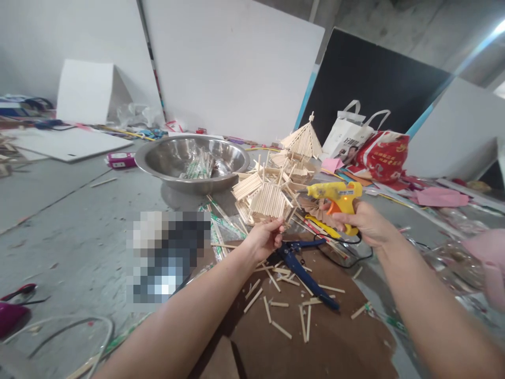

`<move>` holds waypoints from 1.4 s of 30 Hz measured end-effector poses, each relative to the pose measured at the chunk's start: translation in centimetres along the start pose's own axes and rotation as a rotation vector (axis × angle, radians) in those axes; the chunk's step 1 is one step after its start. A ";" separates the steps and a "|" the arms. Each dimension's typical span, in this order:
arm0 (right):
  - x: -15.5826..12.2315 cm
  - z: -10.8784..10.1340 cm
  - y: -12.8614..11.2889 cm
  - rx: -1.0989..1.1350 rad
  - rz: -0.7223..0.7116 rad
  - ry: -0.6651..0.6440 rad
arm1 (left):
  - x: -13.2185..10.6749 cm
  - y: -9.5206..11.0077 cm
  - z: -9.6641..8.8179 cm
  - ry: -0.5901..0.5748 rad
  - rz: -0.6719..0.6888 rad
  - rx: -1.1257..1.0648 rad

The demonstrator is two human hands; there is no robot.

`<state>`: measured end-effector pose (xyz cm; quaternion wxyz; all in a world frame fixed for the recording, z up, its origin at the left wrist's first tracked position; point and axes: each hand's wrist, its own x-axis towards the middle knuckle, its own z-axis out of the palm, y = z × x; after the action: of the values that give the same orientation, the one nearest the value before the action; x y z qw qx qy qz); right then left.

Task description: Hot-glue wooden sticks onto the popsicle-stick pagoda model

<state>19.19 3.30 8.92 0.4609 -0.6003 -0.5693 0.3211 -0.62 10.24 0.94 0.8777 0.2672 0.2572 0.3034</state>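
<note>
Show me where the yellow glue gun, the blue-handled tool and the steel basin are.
Yellow glue gun (337, 195): head view, on its upper body.
Blue-handled tool (306, 277): head view, on its longer-looking handle.
Steel basin (189, 186): head view, on its outer front wall.

A pale wooden-stick model (273, 192) is shown upright, its slatted surfaces arranged in tiers. A pointed roof (303, 139), topped by a small finial (311, 117), is seen at one o'clock from the front panel (269, 204). At three o'clock from that panel, a yellow glue gun (338, 197) with an orange trigger (330, 207) is held roughly level, its nozzle (303, 191) directed toward nine o'clock.
</note>
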 end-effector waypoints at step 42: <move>0.9 1.7 -2.5 -0.952 -0.352 0.127 | -1.0 -1.1 0.2 -0.058 0.080 0.070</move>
<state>16.85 4.33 10.69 0.2171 -0.6570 -0.7158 -0.0938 -0.77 8.74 0.65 0.8620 0.3168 0.2311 0.3211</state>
